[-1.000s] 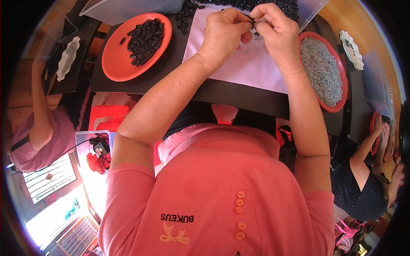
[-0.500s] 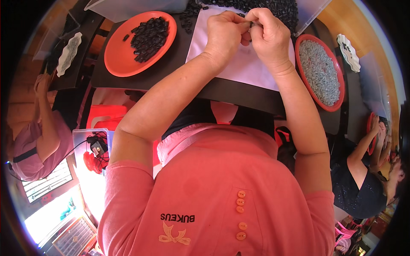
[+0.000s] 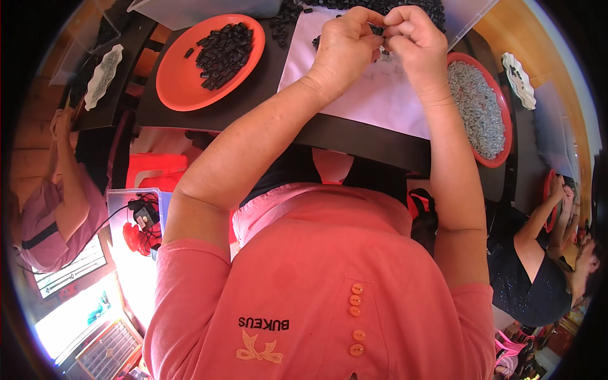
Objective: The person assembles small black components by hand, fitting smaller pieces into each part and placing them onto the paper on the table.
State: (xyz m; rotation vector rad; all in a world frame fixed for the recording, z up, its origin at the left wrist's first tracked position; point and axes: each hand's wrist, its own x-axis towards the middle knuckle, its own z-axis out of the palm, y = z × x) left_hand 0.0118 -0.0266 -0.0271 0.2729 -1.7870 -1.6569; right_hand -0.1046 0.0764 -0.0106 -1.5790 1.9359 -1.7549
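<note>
Two near-closed pinches are formed by left hand (image 3: 345, 54) and right hand (image 3: 418, 50) above white sheet (image 3: 364, 104); contents cannot be told. Black pieces (image 3: 225, 54) are heaped on orange plate (image 3: 174, 79), left; grey pieces (image 3: 476, 111), right.

Head fisheye faces down, hands (image 3: 345, 49) near, rim seemingly blurred.

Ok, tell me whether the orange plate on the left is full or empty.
Partly full: small black pieces heap toward the right of the orange plate, leaving its lower left bare.

Small dark piece (image 3: 384, 55), largely hidden, exact shape unclear, over the pale sheet (image 3: 373, 104)
</note>
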